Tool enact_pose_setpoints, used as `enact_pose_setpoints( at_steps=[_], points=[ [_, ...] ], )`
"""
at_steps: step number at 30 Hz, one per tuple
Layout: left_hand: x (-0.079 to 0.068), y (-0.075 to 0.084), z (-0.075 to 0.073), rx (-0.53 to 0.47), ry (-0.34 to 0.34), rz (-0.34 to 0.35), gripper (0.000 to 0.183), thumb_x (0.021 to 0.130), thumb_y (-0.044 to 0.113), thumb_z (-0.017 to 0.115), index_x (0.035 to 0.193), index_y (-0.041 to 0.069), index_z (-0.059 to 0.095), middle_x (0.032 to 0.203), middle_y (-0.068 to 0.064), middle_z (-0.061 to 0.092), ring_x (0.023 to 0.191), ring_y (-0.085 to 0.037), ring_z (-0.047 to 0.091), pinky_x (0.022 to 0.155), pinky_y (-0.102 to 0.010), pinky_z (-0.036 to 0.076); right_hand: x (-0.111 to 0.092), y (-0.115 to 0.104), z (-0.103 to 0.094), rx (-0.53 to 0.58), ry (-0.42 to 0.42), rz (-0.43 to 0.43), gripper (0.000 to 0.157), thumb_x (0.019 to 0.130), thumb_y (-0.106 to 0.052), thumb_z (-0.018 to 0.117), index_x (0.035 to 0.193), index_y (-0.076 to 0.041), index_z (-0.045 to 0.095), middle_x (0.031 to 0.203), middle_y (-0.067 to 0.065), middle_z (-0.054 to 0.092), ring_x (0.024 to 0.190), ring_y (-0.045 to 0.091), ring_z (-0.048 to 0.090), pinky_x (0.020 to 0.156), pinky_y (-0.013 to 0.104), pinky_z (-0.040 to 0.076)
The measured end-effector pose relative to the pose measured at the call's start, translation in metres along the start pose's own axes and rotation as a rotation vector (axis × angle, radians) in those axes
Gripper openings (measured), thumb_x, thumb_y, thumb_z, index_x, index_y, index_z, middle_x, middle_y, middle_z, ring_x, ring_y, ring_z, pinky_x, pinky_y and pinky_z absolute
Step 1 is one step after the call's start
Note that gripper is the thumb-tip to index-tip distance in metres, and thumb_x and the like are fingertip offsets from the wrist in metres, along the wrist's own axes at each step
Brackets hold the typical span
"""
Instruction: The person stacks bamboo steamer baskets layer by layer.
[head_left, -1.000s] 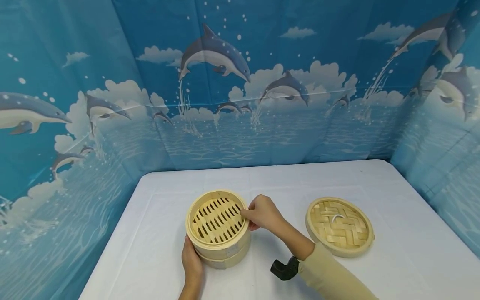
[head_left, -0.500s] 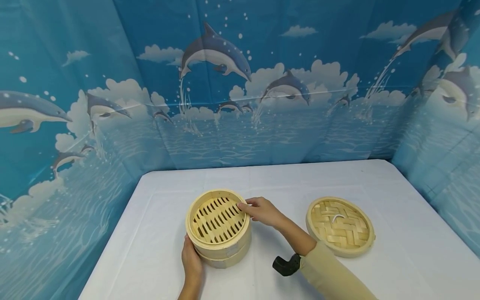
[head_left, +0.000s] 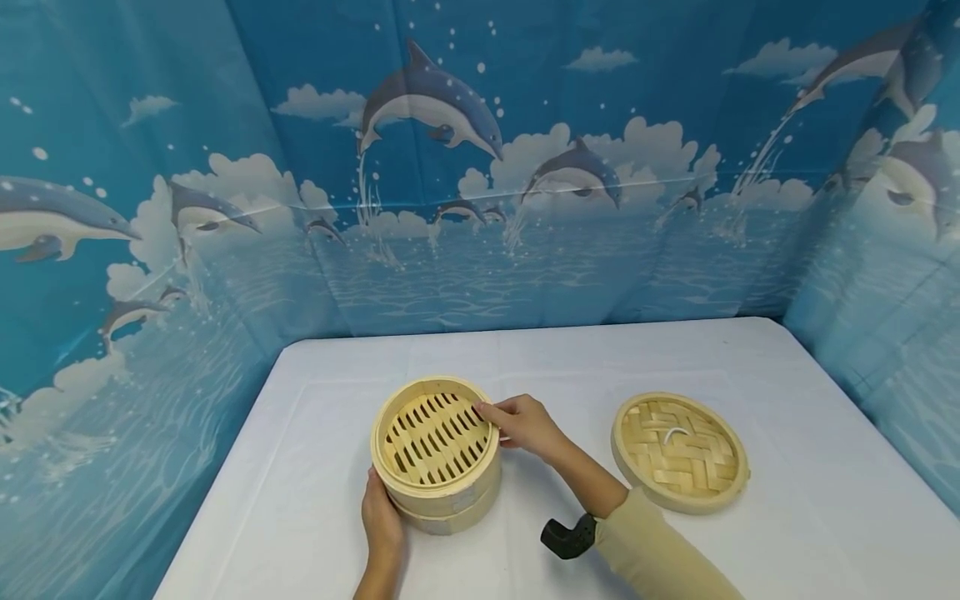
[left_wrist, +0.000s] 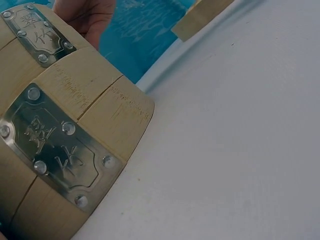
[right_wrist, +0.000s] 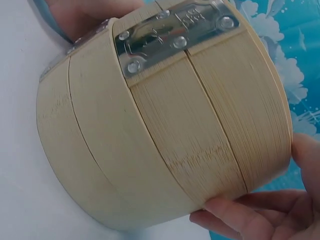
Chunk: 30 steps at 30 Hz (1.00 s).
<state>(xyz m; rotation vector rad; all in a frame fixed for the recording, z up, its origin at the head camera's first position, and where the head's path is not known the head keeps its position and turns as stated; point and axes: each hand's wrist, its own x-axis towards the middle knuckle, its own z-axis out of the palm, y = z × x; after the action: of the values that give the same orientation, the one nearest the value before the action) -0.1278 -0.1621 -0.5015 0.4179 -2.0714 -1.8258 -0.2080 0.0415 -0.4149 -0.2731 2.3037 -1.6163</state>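
Two bamboo steamer baskets are stacked on the white table, the upper basket showing its slatted floor and the lower basket right beneath. My left hand holds the stack from its left side, thumb toward the front. On the opposite side, my right hand pinches the upper basket's wall, thumb over the rim and fingers outside. The right wrist view shows a fingertip at the seam between the tiers. Metal plates with rivets, such as the large plate, join the bamboo bands. Most left fingers are hidden.
A woven bamboo lid with a small white loop handle lies flat on the white tablecloth to the right. A black curved device sits at my right wrist. A blue dolphin-print curtain hangs behind and beside the table.
My right hand has shifted along the upper basket's rim slightly toward the back, and its curled fingers have straightened somewhat. My left hand, the stack and the lid stay in place.
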Motion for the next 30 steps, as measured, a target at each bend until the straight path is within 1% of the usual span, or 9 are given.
enact_pose_setpoints(
  at_steps=[5,9,13,17,19,22,24,26,30],
  points=[
    [0.001,0.0,-0.002,0.014,0.014,0.025,0.053,0.093,0.037,0.012,0.13,0.002,0.028,0.134,-0.006,0.027,0.122,-0.016,0.022,0.1,-0.033,0.018,-0.004,-0.004,0.007,-0.036,0.069,-0.003,0.05,0.08,-0.044,0.051,0.092,0.004,0.062,0.07,0.006,0.06,0.062,0.013,0.058,0.056,0.031,0.051],
    [0.001,0.001,-0.002,0.023,0.017,0.035,0.054,0.093,0.037,0.011,0.13,0.001,0.028,0.134,-0.006,0.027,0.122,-0.017,0.022,0.1,-0.033,0.018,-0.009,-0.005,0.01,-0.041,0.106,0.009,0.049,0.081,-0.043,0.05,0.092,0.004,0.061,0.07,0.006,0.058,0.061,0.013,0.057,0.057,0.032,0.051],
    [0.001,0.001,-0.002,0.014,0.022,0.022,0.055,0.092,0.039,0.011,0.13,0.003,0.029,0.134,-0.005,0.027,0.122,-0.016,0.022,0.1,-0.032,0.018,-0.014,-0.007,0.012,-0.04,0.12,0.02,0.053,0.081,-0.045,0.049,0.096,0.005,0.058,0.073,0.007,0.057,0.062,0.013,0.057,0.056,0.031,0.052],
    [0.001,0.0,-0.001,-0.01,0.037,0.028,0.052,0.093,0.037,0.013,0.129,0.003,0.032,0.132,-0.005,0.03,0.121,-0.016,0.024,0.1,-0.032,0.019,-0.01,-0.008,0.006,-0.06,0.085,0.038,0.057,0.08,-0.047,0.049,0.101,0.007,0.055,0.084,0.012,0.057,0.067,0.016,0.058,0.057,0.032,0.052],
    [0.0,-0.001,-0.001,-0.013,0.028,0.034,0.052,0.093,0.036,0.013,0.129,0.004,0.031,0.133,-0.004,0.03,0.121,-0.015,0.024,0.1,-0.031,0.019,-0.003,-0.011,0.0,-0.074,0.055,0.055,0.058,0.079,-0.048,0.05,0.102,0.005,0.055,0.089,0.012,0.057,0.071,0.017,0.057,0.06,0.033,0.051],
    [0.001,-0.001,-0.001,-0.022,-0.001,0.02,0.053,0.093,0.038,0.01,0.13,0.005,0.028,0.134,0.0,0.026,0.122,-0.012,0.02,0.1,-0.029,0.017,0.013,-0.017,-0.007,-0.09,-0.012,0.085,0.057,0.077,-0.049,0.052,0.101,0.002,0.058,0.091,0.009,0.058,0.075,0.017,0.056,0.065,0.034,0.051],
    [0.001,-0.001,-0.001,-0.028,-0.017,0.005,0.053,0.092,0.039,0.009,0.131,0.007,0.026,0.135,0.004,0.024,0.123,-0.01,0.018,0.1,-0.027,0.016,0.024,-0.021,-0.01,-0.098,-0.073,0.102,0.053,0.076,-0.047,0.054,0.099,0.0,0.06,0.086,0.007,0.06,0.073,0.016,0.058,0.066,0.035,0.05],
    [0.001,-0.002,-0.001,-0.034,-0.017,0.005,0.054,0.092,0.041,0.01,0.131,0.008,0.026,0.134,0.004,0.025,0.122,-0.009,0.019,0.1,-0.027,0.017,0.033,-0.024,-0.013,-0.117,-0.125,0.107,0.047,0.077,-0.044,0.056,0.095,-0.001,0.062,0.077,0.006,0.062,0.067,0.015,0.059,0.062,0.033,0.051],
    [0.002,-0.003,0.001,-0.042,-0.006,0.023,0.055,0.092,0.042,0.011,0.13,0.007,0.029,0.133,0.003,0.028,0.121,-0.01,0.022,0.1,-0.027,0.019,0.044,-0.023,-0.014,-0.157,-0.158,0.093,0.036,0.078,-0.038,0.057,0.081,-0.003,0.066,0.063,0.006,0.061,0.054,0.014,0.058,0.053,0.03,0.051]
  ],
)
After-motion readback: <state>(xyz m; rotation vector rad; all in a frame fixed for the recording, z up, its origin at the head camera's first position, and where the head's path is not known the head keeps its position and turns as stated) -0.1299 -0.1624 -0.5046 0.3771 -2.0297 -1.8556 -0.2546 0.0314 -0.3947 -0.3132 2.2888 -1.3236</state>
